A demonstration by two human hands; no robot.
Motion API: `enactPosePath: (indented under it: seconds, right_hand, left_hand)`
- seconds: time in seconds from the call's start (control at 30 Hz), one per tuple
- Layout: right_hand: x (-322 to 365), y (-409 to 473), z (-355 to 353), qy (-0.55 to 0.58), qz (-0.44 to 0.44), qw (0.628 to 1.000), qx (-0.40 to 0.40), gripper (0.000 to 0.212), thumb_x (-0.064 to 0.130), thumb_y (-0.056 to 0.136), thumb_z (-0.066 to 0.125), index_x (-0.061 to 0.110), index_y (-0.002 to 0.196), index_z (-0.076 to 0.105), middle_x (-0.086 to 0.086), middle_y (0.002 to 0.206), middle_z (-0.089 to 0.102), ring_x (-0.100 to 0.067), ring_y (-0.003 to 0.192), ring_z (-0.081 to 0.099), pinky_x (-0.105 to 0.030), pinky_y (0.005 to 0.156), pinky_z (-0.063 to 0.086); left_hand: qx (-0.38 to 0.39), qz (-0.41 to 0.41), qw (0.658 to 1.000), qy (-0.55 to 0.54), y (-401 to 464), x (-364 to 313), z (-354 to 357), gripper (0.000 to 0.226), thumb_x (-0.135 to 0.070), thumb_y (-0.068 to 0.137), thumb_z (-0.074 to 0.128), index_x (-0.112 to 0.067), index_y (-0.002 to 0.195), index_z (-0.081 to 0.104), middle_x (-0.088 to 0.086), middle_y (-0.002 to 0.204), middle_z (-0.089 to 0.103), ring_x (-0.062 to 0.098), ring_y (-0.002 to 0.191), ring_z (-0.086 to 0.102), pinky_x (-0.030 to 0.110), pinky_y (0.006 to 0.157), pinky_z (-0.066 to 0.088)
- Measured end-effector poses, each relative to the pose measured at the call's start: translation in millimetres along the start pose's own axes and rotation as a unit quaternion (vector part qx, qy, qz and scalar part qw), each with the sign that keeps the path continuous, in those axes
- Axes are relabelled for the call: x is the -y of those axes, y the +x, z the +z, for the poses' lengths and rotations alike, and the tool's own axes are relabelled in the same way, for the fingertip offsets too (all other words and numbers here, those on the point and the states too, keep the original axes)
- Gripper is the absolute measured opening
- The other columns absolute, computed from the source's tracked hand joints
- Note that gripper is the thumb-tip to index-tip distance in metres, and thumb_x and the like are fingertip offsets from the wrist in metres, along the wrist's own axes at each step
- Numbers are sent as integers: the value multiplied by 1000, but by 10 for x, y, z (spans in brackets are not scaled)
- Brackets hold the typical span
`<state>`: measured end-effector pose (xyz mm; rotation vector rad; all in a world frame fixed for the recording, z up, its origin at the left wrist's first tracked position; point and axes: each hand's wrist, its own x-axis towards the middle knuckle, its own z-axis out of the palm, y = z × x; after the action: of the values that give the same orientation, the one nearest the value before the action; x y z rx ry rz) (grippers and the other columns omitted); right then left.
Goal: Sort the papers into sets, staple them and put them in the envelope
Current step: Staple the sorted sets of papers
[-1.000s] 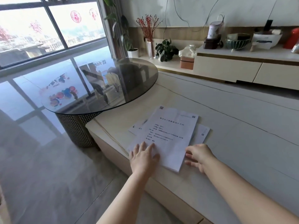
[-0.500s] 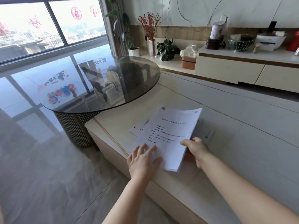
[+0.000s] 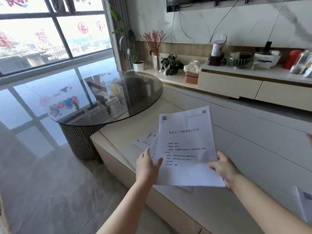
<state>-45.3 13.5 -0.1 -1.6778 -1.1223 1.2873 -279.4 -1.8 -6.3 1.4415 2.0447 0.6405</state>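
Lifted since a moment ago, when it lay flat on the low stone bench (image 3: 253, 149), a sheaf of printed papers (image 3: 185, 146) now tilts up toward the viewer, clear of the surface at its far edge. At far left, a round glass table (image 3: 118, 98) stands beside the bench. Next comes the left hand (image 3: 147, 164), fingers straight and relaxed, touching the left edge of the sheaf without gripping it. Under the raised sheaf, a few loose sheets (image 3: 145, 141) remain lying on the bench, poking out at the left. To the right, the right hand (image 3: 224, 169) grasps the lower right corner of the sheaf, thumb on top and fingers hidden beneath. Picking the sheaf up suggests the sorting into sets is only starting; nothing looks stapled yet. At the far right edge, another printed page (image 3: 302, 203) is cut off by the frame. No stapler or envelope can be seen anywhere. How many pages the sheaf holds cannot be told, and its print is too small to read.
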Motion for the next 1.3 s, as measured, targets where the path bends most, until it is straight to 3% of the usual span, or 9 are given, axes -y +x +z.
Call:
enactPosePath:
  seconds: [0.23,0.4,0.57,0.77,0.87,1.0,1.1,1.2,1.3]
  right_hand:
    - [-98,-245,-539,-16,30,999,-17,33,-20,79,45,-1,103,55,-17,86,60,-27,80,53,-38,74,42]
    - [-77,-569,-816,26,-8,999,22,31,-17,86,47,3,108,56,-18,97,69,-32,86,66,-40,74,53]
    - [-16,-736,-996,7,-41,999,9,27,-5,90,51,13,108,61,-6,99,73,-25,91,69,-40,74,57]
    - [-16,-291,-596,32,-29,998,-52,16,-4,91,52,9,96,59,-15,98,68,-30,86,64,-37,74,51]
    - [-39,70,-249,40,-6,997,-60,16,-5,90,54,11,92,56,-17,99,65,-29,85,61,-37,75,50]
    - [-110,521,206,16,21,998,-54,15,-1,87,59,7,98,52,-21,106,63,-37,96,62,-51,88,51]
    - [-187,713,450,-21,22,997,-64,18,-1,88,56,4,100,44,-23,105,60,-39,95,60,-49,84,51]
    - [-286,773,552,-88,13,995,-53,22,4,90,52,3,109,41,-16,104,55,-35,96,57,-44,83,49]
    - [-326,801,554,-74,13,996,-44,24,5,91,51,6,112,40,-12,104,54,-34,98,57,-44,85,50]
  left_hand:
    - [97,-99,965,-221,-225,-263,150,62,-27,94,57,-11,148,28,10,129,54,25,110,58,35,90,48]
    - [139,-101,890,-422,-388,-505,130,77,-14,84,71,-13,147,27,13,116,63,25,95,66,33,69,56]
    - [134,-25,924,-357,-572,-806,179,9,-9,91,60,-14,96,65,10,100,71,20,84,69,34,77,58]
    - [0,-50,933,-356,-82,-586,43,19,-15,98,48,-7,100,65,7,85,64,21,78,59,35,72,51]
    - [-37,-71,957,-279,298,-247,-26,27,-11,98,45,-6,118,62,9,105,67,23,88,60,32,79,48]
    - [-29,-56,983,-171,722,1,7,34,-11,99,42,-8,130,55,6,117,64,14,72,58,18,61,43]
    - [-17,-50,996,-66,1007,86,118,39,-14,99,40,-12,137,49,6,135,54,17,92,58,10,70,49]
    - [-8,-86,996,39,1206,115,191,38,-16,93,42,-17,127,57,10,137,50,30,120,48,30,98,43]
    - [17,-112,993,41,1296,46,170,20,-20,84,53,-12,100,61,15,127,52,29,100,58,28,77,48]
